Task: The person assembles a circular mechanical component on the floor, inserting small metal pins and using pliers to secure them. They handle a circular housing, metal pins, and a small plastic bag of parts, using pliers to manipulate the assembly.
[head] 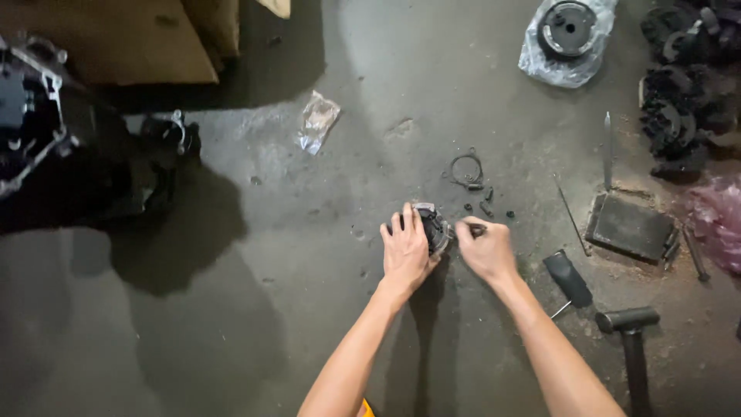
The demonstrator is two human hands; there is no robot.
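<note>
Grey concrete floor (324,309), dim light, heavy shadows at left. Frame centre: your left hand (405,249) wraps around a small round dark metal part (434,225), holding it on the floor. Your right hand (486,249), just beside, pinches a thin dark tool (476,229) against the part. Just above: a wire ring (467,170) and loose small bits (486,207). Lower right: a hammer (629,328). Upper right: a bagged disc (567,31).
</note>
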